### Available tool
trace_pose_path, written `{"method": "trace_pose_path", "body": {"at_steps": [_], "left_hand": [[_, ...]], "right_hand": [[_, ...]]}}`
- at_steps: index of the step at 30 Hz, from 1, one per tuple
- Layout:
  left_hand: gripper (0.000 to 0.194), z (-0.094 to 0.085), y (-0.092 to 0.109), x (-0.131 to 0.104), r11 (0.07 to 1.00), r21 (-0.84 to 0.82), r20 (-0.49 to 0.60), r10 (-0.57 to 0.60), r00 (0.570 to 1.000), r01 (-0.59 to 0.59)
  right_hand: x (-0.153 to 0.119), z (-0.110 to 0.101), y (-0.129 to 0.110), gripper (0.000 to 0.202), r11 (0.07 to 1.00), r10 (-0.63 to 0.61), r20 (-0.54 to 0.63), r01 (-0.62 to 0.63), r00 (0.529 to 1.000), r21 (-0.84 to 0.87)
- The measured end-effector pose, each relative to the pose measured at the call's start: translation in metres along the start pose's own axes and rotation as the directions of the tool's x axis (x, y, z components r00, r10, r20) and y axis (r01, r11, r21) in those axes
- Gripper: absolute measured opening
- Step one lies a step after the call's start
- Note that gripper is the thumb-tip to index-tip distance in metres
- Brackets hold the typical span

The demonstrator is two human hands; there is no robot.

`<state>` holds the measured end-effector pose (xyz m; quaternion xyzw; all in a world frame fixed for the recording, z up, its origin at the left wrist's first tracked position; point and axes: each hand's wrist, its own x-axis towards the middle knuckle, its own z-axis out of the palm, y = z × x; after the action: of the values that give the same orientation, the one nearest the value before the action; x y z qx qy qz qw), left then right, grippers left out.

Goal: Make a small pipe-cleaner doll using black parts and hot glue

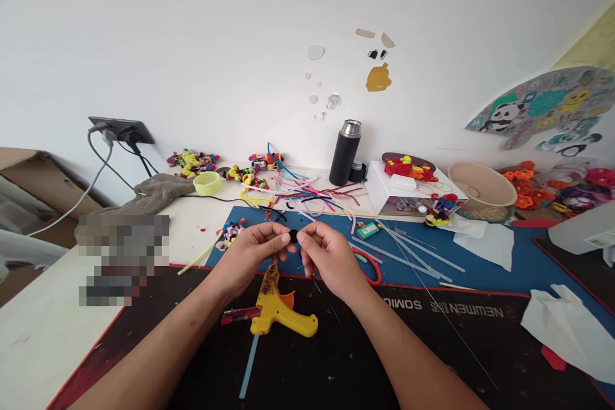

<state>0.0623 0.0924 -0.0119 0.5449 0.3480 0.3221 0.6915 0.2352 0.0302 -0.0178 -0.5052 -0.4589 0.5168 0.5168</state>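
A small black piece (293,236) is pinched between the fingertips of both hands, above the back edge of the black mat. My left hand (262,248) holds it from the left, thumb and index finger pressed together. From the right, my right hand (324,250) grips it the same way, its other fingers curled. A thin black strand hangs below my right hand. Under the hands, a yellow glue gun (281,315) lies on the mat with a translucent glue stick (249,365) in its rear. The exact shape of the black piece is partly hidden by the fingers.
Colourful pipe cleaners (307,193) lie behind the hands, near a black thermos (344,154). Clear glue sticks (408,256) and a green box (368,230) rest on the blue mat (500,277). White paper (567,327) is at right. A power strip (121,130) sits against the wall.
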Motion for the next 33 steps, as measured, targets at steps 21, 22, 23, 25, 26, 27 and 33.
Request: {"method": "trace_pose_path", "body": {"at_steps": [21, 22, 23, 25, 26, 27, 33], "left_hand": [[0.033, -0.0015, -0.0025, 0.0004, 1.0, -0.03, -0.013, 0.005, 1.0, -0.006], [0.033, -0.0017, -0.0027, 0.0005, 0.999, -0.032, -0.014, 0.004, 1.0, -0.005], [0.033, -0.002, -0.0029, 0.0006, 0.999, -0.033, -0.015, 0.004, 1.0, -0.004], [0.033, -0.0024, -0.0033, 0.0009, 0.999, -0.032, -0.017, 0.004, 1.0, -0.004], [0.033, -0.0027, -0.0036, 0.0011, 1.0, -0.031, -0.018, 0.005, 1.0, -0.005], [0.033, -0.0029, -0.004, 0.0013, 1.0, -0.03, -0.019, 0.005, 1.0, -0.005], [0.034, -0.0039, -0.0054, 0.0014, 1.0, -0.028, -0.017, -0.005, 1.0, 0.004]], "right_hand": [[0.0019, -0.0049, 0.0005, 0.04, 0.996, -0.032, -0.036, 0.035, 0.999, 0.084], [0.0023, -0.0053, 0.0011, 0.04, 0.995, -0.033, -0.039, 0.036, 0.999, 0.094], [0.0027, -0.0056, 0.0016, 0.04, 0.994, -0.033, -0.039, 0.036, 0.999, 0.101], [0.0032, -0.006, 0.0025, 0.039, 0.993, -0.029, -0.039, 0.033, 0.999, 0.11], [0.0033, -0.006, 0.0027, 0.039, 0.993, -0.026, -0.039, 0.03, 0.999, 0.113], [0.0032, -0.006, 0.0026, 0.039, 0.993, -0.022, -0.038, 0.026, 0.999, 0.115], [0.0013, -0.0055, -0.0003, 0.039, 0.996, -0.016, -0.018, 0.017, 1.0, 0.089]]}}
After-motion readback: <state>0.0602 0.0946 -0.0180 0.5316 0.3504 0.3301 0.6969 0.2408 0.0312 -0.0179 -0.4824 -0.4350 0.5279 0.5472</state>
